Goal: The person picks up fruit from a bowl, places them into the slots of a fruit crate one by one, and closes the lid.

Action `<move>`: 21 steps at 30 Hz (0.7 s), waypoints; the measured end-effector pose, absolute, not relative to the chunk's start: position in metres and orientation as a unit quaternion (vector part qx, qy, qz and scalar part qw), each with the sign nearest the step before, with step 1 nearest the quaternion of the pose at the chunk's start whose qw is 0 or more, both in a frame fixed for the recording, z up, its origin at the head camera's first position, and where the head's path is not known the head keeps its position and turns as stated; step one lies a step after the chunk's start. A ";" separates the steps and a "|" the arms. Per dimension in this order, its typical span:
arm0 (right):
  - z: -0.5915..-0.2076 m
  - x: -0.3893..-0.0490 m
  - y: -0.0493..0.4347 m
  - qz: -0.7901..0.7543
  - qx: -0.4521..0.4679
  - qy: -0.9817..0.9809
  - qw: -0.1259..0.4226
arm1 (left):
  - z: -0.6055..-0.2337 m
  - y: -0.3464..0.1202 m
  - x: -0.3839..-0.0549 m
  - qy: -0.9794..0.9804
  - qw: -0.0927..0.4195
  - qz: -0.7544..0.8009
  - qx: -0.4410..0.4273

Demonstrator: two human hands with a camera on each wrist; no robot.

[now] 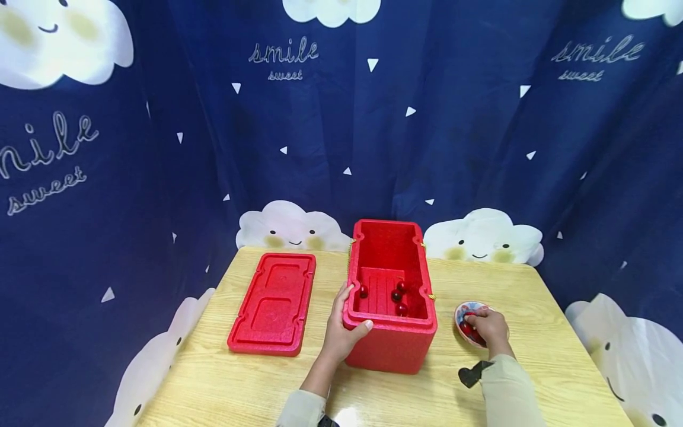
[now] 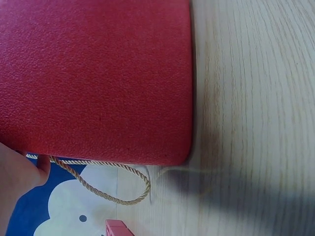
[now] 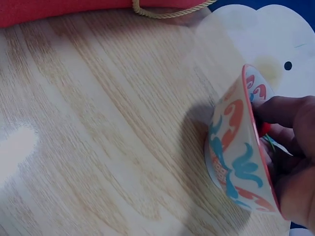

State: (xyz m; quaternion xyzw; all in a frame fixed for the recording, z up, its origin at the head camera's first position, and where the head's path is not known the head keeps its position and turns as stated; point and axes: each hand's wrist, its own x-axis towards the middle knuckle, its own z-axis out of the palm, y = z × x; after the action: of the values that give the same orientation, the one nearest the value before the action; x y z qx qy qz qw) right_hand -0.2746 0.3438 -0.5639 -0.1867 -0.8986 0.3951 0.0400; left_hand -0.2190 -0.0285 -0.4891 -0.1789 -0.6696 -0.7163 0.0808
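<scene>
A tall red foam box stands lidless on the table, with several dark red cherries on its floor. My left hand grips its near left corner, the thumb over the rim and the fingers along the side. To the right of the box is a small patterned bowl with cherries inside. My right hand reaches down into this bowl, fingers bent. Between those fingers shows a red cherry with a green stem, partly hidden by them.
The red lid lies flat on the table left of the box. Gold cord loops hang at the box's sides. Behind the wooden table hangs a dark blue curtain with clouds on it.
</scene>
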 end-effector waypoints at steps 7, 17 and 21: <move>-0.562 -0.275 0.342 0.370 -0.196 -0.908 0.036 | -0.490 -0.027 -0.217 -0.672 0.091 -0.712 -0.182; -0.553 -0.270 0.336 0.430 -0.215 -0.875 0.063 | -0.489 -0.028 -0.218 -0.672 0.091 -0.712 -0.184; -0.543 -0.265 0.334 0.444 -0.212 -0.867 0.081 | -0.490 -0.029 -0.218 -0.670 0.090 -0.713 -0.185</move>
State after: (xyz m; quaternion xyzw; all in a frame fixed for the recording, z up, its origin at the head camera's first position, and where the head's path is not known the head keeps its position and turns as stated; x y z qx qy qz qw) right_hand -0.2652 0.3339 -0.5427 -0.2123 -0.8669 0.4437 0.0810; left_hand -0.2185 -0.0288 -0.4895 -0.1850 -0.6702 -0.7131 0.0901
